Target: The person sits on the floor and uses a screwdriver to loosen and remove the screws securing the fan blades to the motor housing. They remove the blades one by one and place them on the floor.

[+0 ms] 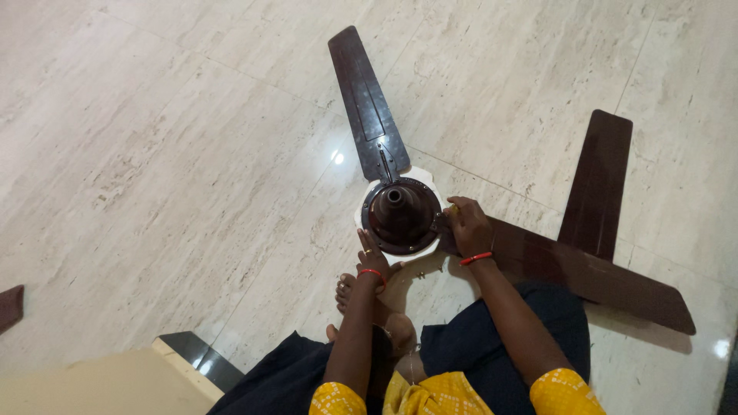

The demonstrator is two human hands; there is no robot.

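A dark brown ceiling fan motor (400, 216) with a white rim lies on the pale stone floor. One brown blade (367, 104) is fixed to it and points away from me. My left hand (372, 257) rests on the motor's near edge. My right hand (469, 225) presses where a second brown blade (592, 277) meets the motor's right side, fingers closed over the joint and perhaps holding something small and yellow. A third blade (596, 184) lies loose on the floor, its near end overlapping the second blade.
My bare feet (346, 292) sit just below the motor, with small screws (421, 274) on the floor beside them. A yellow and black raised edge (184, 357) is at the lower left. A dark brown object (9, 307) pokes in at the left border.
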